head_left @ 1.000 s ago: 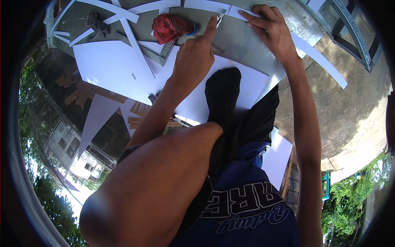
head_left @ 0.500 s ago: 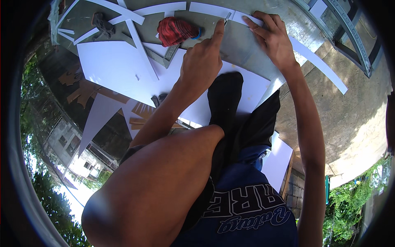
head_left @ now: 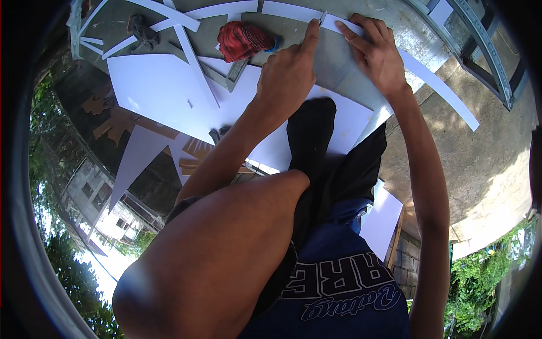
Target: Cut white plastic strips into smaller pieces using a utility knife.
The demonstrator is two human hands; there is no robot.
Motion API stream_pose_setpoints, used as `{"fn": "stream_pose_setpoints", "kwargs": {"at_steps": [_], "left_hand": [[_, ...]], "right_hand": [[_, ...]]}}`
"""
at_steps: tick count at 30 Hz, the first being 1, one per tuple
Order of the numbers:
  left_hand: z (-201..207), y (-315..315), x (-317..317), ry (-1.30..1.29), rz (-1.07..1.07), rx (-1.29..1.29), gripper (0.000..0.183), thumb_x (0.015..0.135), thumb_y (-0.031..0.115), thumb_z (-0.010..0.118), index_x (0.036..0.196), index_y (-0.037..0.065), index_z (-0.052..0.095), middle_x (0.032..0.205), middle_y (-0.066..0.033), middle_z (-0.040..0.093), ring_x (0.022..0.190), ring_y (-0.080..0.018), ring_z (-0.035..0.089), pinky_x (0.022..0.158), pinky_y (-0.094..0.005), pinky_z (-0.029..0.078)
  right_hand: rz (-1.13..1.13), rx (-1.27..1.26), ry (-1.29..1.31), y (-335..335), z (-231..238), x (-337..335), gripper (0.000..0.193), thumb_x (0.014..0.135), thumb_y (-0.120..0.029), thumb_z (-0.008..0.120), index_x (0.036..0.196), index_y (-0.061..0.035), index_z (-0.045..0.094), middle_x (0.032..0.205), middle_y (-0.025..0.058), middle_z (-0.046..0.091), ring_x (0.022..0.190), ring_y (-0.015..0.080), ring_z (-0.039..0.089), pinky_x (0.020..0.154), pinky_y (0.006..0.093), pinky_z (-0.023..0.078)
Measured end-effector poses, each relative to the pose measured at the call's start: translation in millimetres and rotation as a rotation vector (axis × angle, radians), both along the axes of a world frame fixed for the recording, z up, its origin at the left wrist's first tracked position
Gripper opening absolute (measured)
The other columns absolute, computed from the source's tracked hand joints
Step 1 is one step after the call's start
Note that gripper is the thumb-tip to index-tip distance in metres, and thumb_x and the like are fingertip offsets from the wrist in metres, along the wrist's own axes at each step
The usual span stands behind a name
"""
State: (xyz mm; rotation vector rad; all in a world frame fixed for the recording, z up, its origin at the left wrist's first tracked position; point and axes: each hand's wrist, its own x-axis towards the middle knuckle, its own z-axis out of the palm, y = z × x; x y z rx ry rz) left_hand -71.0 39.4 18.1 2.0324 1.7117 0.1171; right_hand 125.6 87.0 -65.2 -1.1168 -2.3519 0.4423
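A long curved white strip point(head_left: 288, 11) lies across the far part of the grey metal surface and runs on to the right beneath my right hand. My left hand point(head_left: 288, 73) is closed, its index finger stretched forward behind a thin blade of what looks like a utility knife point(head_left: 323, 18). The blade's tip is at the strip; the handle is hidden in my fist. Just right of the blade, my right hand point(head_left: 375, 53) presses the strip down with thumb and fingertips. A red cloth bundle point(head_left: 240, 42) with a blue band sits left of my left hand.
A large white sheet point(head_left: 152, 85) lies nearer me, with my black-socked foot point(head_left: 310, 127) on it. A metal angle piece point(head_left: 228, 79) and several white strips point(head_left: 195, 65) lie at the left, near a dark crumpled cloth point(head_left: 144, 33). A metal frame point(head_left: 485, 53) stands at the far right.
My left hand and the blade have moved a little to the right and slightly farther away, closer to my right fingertips. My right hand stays in place on the strip.
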Motion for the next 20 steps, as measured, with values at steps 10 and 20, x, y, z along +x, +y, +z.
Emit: {"fn": "stream_pose_setpoints", "kwargs": {"at_steps": [10,20], "left_hand": [[-5,-4,5,0.014,0.006,-0.001,0.072,0.078,-0.001,0.063,0.143,-0.005,0.035,0.078,-0.0250,0.067,0.071,-0.0425,0.068,0.064,-0.0491,0.057],[-1,-42,4,0.105,0.084,-0.243,0.080,0.079,-0.001,0.058,0.151,0.001,0.023,0.086,-0.0298,0.068,0.071,-0.0458,0.069,0.068,-0.0500,0.058]], "right_hand": [[-0.054,-0.018,-0.004,-3,-3,-6,0.056,0.075,0.000,0.066,0.127,-0.0224,0.066,0.126,0.0077,0.058,0.113,0.0276,0.055,0.097,0.0391,0.048],[-0.077,0.001,0.025,-4,-8,-9,0.060,0.063,-0.002,0.068,0.120,-0.0197,0.069,0.122,0.0048,0.056,0.113,0.0242,0.052,0.098,0.0361,0.048]]}}
